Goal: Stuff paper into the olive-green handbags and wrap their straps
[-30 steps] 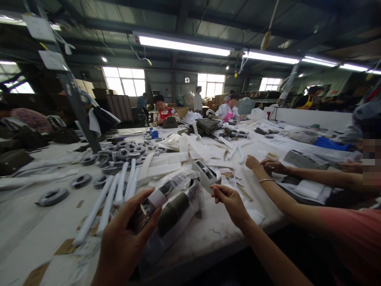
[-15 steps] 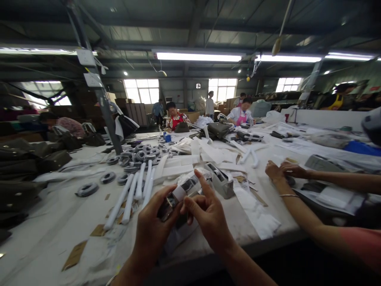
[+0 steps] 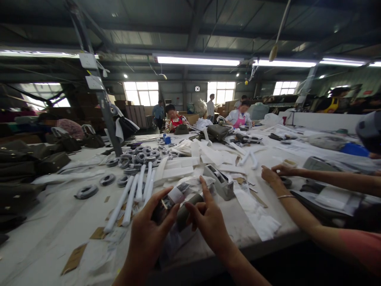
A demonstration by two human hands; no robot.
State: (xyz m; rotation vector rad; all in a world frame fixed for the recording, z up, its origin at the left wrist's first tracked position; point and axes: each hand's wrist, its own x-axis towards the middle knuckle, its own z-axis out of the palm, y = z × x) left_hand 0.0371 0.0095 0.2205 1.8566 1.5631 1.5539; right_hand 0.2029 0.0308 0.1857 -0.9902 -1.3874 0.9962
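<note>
My left hand (image 3: 147, 238) is closed around a dark strap piece with a metal buckle and a white paper wrap (image 3: 175, 195), held just above the table's near edge. My right hand (image 3: 210, 224) pinches the same piece from the right, index finger raised. Under both hands lies a dark olive roll in clear plastic (image 3: 186, 210). A grey open box (image 3: 218, 182) sits just beyond my right hand.
White tubes (image 3: 131, 198) and grey tape rolls (image 3: 138, 155) lie to the left on the white table (image 3: 44, 234). A co-worker's arms (image 3: 293, 198) reach in from the right. Dark bags (image 3: 29, 163) pile at far left. Other people work at the far end.
My right hand came in from the right to join the left on the strap piece. The view swung slightly to the left, and both hands now sit lower and closer together.
</note>
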